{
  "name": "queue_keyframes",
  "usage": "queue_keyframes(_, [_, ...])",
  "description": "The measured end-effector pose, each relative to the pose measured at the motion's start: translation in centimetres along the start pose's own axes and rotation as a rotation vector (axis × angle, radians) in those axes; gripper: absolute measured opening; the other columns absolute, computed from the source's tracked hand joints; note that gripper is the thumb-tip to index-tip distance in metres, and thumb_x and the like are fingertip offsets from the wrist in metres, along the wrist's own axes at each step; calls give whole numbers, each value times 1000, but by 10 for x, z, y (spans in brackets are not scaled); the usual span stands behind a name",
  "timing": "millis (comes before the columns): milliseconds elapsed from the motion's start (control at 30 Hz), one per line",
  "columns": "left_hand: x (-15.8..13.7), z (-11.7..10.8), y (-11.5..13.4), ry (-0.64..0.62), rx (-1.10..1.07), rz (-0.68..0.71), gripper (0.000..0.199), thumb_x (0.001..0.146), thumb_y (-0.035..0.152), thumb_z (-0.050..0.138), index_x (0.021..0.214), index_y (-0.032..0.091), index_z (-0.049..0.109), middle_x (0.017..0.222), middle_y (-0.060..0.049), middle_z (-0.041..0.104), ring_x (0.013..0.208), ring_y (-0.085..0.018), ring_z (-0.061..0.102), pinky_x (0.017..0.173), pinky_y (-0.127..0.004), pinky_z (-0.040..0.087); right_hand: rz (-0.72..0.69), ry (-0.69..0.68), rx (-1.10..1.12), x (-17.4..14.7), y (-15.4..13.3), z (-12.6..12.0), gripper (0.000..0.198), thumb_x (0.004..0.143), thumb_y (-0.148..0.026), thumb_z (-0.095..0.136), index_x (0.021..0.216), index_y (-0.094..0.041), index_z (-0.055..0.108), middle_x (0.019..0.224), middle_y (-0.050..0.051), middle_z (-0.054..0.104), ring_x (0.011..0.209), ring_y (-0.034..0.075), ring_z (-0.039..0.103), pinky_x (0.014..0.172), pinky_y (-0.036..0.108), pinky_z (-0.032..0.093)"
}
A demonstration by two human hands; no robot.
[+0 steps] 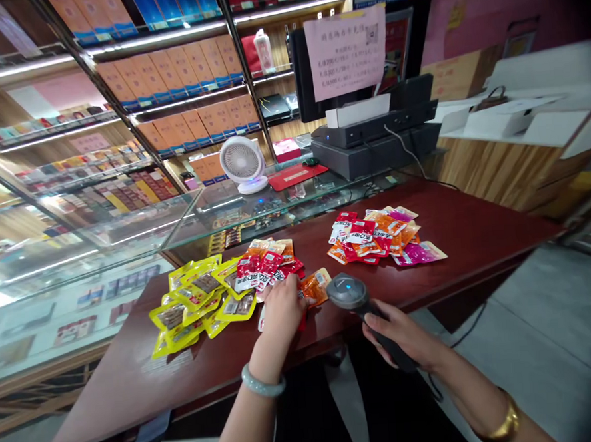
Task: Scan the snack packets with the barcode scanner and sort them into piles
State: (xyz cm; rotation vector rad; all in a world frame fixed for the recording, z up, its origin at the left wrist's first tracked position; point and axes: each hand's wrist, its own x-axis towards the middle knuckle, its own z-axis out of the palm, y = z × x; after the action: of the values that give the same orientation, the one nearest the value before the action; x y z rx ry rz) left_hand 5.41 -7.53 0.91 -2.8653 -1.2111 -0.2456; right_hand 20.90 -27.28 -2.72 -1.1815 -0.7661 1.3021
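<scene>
My right hand is wrapped round the handle of a dark barcode scanner; a small blue light glows on its head. To the left of the scanner, my left hand pinches the edge of an orange snack packet at the tabletop, its fingertips partly hidden. Just beyond that hand lies a pile of red and white snack packets. Yellow snack packets are heaped to its left. Farther right rests another pile of red, orange and purple packets.
The dark red table meets a glass display counter. On the counter stand a white fan, a red mat and a till with a monitor bearing a pink notice. Stocked shelves rise behind. A cable hangs near my right forearm.
</scene>
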Motion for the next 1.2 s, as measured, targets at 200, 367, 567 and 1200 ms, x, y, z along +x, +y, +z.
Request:
queue_keyframes(200, [6, 3, 4, -3, -23, 1, 35, 81, 40, 66, 107, 18, 56, 97, -10, 68, 100, -29, 62, 89, -39, 38, -18, 6, 12, 3, -4, -1, 46, 83, -60, 63, 101, -20, 47, 64, -8, 52, 35, 3, 44, 31, 14, 35])
queue_keyframes(367, [14, 6, 10, -18, -41, 13, 34, 82, 33, 64, 111, 19, 54, 100, -10, 69, 101, -28, 63, 90, -38, 38, -39, 1, 37, 5, -4, -7, 47, 83, -59, 64, 102, -20, 47, 63, -8, 52, 35, 3, 45, 31, 14, 36])
queue_keyframes(567, [41, 15, 19, -54, -279, -35, 41, 76, 40, 72, 106, 21, 52, 92, -6, 68, 86, -23, 65, 73, -29, 41, -58, 77, 104, 8, 0, -21, 47, 83, -59, 63, 105, -21, 46, 62, -9, 52, 34, 3, 45, 31, 14, 37])
queue_keyframes(1200, [126, 25, 92, -160, -1004, 122, 54, 82, 27, 66, 134, 16, 56, 111, -9, 69, 95, -18, 64, 87, -31, 52, -56, 202, 114, 6, -5, -24, 55, 78, -65, 64, 107, -22, 46, 59, -10, 50, 34, 5, 44, 32, 16, 36])
